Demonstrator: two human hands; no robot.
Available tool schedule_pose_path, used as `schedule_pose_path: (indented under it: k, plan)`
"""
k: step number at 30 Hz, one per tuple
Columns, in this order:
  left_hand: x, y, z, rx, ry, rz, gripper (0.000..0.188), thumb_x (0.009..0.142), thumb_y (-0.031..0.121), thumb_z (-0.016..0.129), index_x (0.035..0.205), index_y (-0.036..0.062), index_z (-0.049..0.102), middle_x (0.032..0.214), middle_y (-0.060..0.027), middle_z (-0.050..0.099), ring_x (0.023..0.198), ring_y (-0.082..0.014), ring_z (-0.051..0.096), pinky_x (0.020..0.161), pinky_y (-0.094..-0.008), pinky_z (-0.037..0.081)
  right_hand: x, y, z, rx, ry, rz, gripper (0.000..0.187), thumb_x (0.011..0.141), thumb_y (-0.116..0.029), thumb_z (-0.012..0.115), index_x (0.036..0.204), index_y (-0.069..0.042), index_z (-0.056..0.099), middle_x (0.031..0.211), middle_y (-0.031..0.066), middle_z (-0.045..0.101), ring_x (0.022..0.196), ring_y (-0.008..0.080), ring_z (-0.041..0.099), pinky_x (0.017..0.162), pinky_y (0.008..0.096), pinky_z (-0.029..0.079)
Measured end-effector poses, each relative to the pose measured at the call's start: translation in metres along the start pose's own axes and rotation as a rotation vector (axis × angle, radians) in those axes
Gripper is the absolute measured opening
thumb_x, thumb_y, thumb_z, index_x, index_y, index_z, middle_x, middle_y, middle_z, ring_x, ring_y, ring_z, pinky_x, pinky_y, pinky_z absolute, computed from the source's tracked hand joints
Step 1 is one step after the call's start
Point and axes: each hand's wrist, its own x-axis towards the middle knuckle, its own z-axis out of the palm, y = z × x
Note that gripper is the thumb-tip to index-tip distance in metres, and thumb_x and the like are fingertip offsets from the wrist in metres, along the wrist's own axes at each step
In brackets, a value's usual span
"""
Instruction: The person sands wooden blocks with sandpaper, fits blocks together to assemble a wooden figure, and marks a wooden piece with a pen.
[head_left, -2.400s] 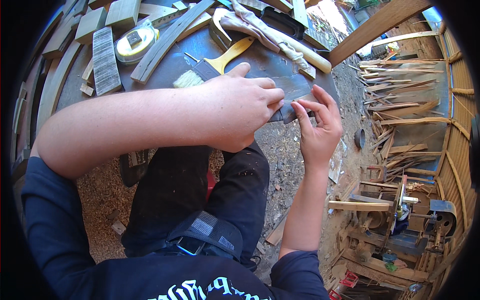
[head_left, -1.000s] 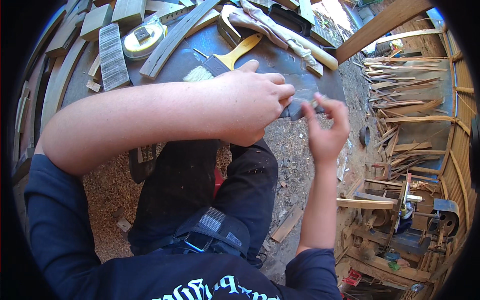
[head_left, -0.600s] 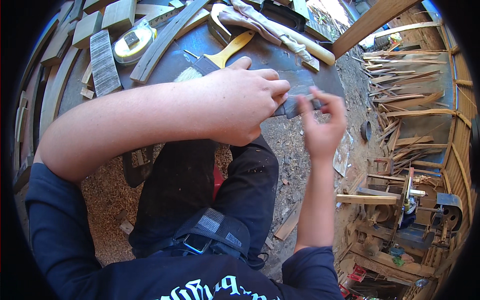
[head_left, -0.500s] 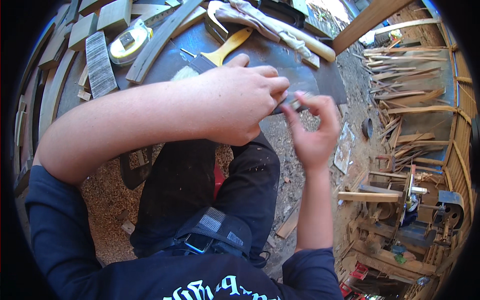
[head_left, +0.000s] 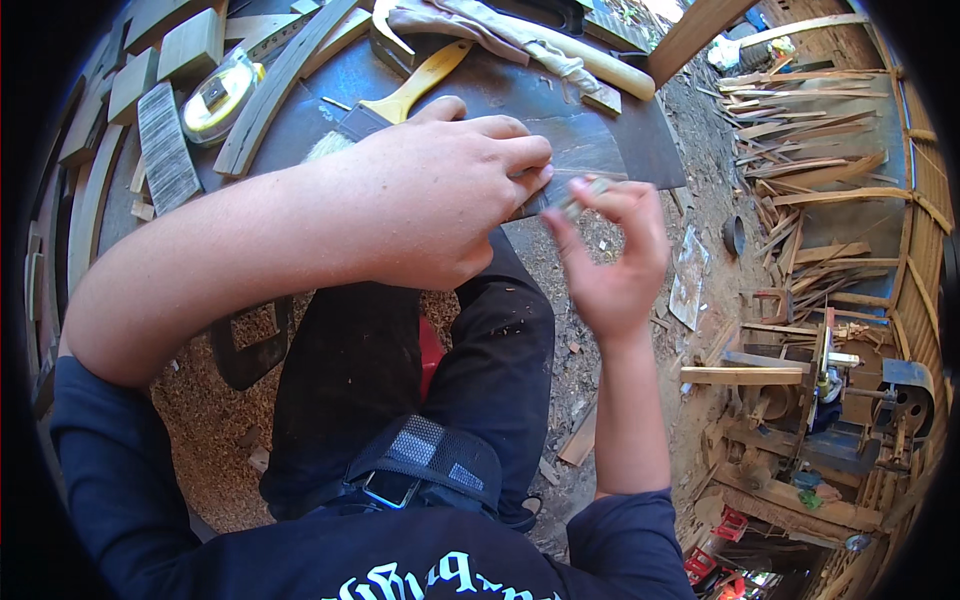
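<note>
My left hand [head_left: 440,190] reaches across to the near edge of the dark worktop [head_left: 500,85]. Its fingers are curled and pressed down, and whatever lies under them is mostly hidden. Just right of its fingertips, my right hand [head_left: 622,245] pinches a small pale piece [head_left: 585,198] between thumb and fingers; motion smears it, so its kind is unclear. Beyond the left wrist lies a paintbrush [head_left: 425,82] with a yellow handle and white bristles. Farther back, a hammer [head_left: 605,68] with a wooden handle lies partly under a pinkish cloth [head_left: 465,20].
A yellow-and-clear tape measure [head_left: 215,100] sits at the left, beside a curved wooden strip [head_left: 275,90] and several wood blocks [head_left: 190,45]. Wood scraps [head_left: 810,150] are piled at the right, above a machine [head_left: 835,400]. Shavings [head_left: 215,430] cover the floor below.
The right hand has drawn slightly away from the left fingertips, with the pale piece still pinched. The worktop things appear shifted left and up in view. The left hand stays curled.
</note>
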Motion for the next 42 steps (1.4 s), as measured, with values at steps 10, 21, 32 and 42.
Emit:
schedule_pose_path:
  k: [10, 21, 32, 42]
  plan:
    - [-0.002, -0.001, -0.005, 0.004, -0.04, -0.006, 0.066, 0.081, 0.014, 0.065, 0.144, -0.0021, 0.058, 0.139, -0.0139, 0.058, 0.138, -0.0295, 0.051, 0.115, -0.0445, 0.04, 0.003, 0.007, -0.014, -0.031, -0.063, 0.009, 0.03, 0.078, -0.014, 0.091, 0.103, -0.009, 0.075, 0.096, 0.0044, 0.071, 0.091, 0.0202, 0.066, 0.076, 0.0335, 0.05]
    - [0.002, -0.005, -0.005, 0.028, 0.023, 0.038, 0.07, 0.079, 0.017, 0.065, 0.145, -0.0031, 0.056, 0.144, -0.0158, 0.056, 0.139, -0.0309, 0.05, 0.116, -0.0449, 0.04, 0.03, 0.03, -0.021, -0.138, 0.05, 0.243, 0.027, 0.078, -0.015, 0.09, 0.099, -0.009, 0.075, 0.092, 0.0065, 0.069, 0.09, 0.0222, 0.065, 0.079, 0.0358, 0.052]
    - [0.001, -0.008, -0.001, 0.002, -0.005, 0.009, 0.069, 0.079, 0.017, 0.063, 0.146, -0.0025, 0.056, 0.144, -0.0155, 0.056, 0.139, -0.0304, 0.05, 0.116, -0.0456, 0.04, 0.032, 0.027, -0.011, -0.131, -0.106, 0.069, 0.027, 0.08, -0.019, 0.09, 0.101, -0.009, 0.075, 0.097, 0.0057, 0.073, 0.09, 0.0213, 0.066, 0.074, 0.0346, 0.05]
    - [-0.004, -0.01, 0.001, -0.024, 0.017, 0.014, 0.069, 0.079, 0.016, 0.063, 0.145, -0.0034, 0.056, 0.138, -0.0159, 0.058, 0.138, -0.0302, 0.051, 0.114, -0.0459, 0.041, 0.038, 0.019, -0.003, -0.063, -0.197, -0.012, 0.026, 0.08, -0.02, 0.089, 0.1, -0.011, 0.076, 0.095, 0.0075, 0.072, 0.087, 0.0218, 0.065, 0.074, 0.0345, 0.049]
